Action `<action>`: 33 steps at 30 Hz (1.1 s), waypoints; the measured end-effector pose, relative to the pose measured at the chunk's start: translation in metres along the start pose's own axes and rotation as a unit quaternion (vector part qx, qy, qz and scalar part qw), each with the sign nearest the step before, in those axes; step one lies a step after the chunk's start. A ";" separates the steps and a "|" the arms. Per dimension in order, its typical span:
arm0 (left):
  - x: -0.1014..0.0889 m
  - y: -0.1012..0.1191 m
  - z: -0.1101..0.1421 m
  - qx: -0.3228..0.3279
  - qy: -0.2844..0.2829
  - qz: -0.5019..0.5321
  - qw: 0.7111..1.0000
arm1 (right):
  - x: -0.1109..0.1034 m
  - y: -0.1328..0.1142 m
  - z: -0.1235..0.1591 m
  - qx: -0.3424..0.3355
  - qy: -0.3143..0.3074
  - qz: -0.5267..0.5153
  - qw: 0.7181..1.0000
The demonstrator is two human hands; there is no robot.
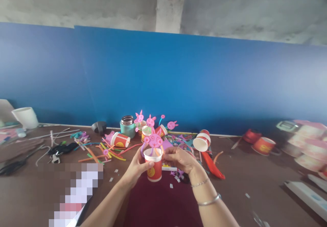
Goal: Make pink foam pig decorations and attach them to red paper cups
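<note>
My left hand (pixel 136 169) is wrapped around the left side of a red paper cup (pixel 156 171) with a white rim and a yellow print, held upright above the table. A pink animal-face cutout (pixel 155 140) stands over the cup's mouth, with purple and orange strips below it. At the right of the rim, my right hand (pixel 180 159) is closed in a pinch by an orange strip (pixel 162 149); whether its fingertips grip the strip or the rim, I cannot make out. Just behind, more pink faces (pixel 150 120) rise from other cups.
A teal jar (pixel 127 126) stands by the blue partition (pixel 158 73). Coloured strips (pixel 114 153) lie left of the cup, near a tipped red cup (pixel 120 140). On the right are stacked cups (pixel 202 141), a red spoon-like object (pixel 214 166) and another red cup (pixel 264 146).
</note>
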State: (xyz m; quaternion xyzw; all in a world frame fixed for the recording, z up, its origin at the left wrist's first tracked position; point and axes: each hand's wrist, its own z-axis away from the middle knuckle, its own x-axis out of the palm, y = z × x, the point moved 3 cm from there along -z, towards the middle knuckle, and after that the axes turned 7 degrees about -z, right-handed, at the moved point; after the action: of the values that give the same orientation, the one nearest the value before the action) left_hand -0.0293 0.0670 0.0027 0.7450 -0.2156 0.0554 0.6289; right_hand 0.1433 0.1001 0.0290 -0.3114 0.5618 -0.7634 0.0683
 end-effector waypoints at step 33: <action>0.001 0.002 0.000 0.005 -0.014 -0.001 1.000 | 0.009 0.000 -0.006 -0.046 0.018 0.006 0.999</action>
State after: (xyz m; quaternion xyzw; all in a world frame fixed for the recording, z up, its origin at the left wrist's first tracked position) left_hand -0.0290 0.0667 0.0052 0.7491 -0.2231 0.0451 0.6222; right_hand 0.1326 0.1011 0.0311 -0.2966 0.5994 -0.7419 0.0482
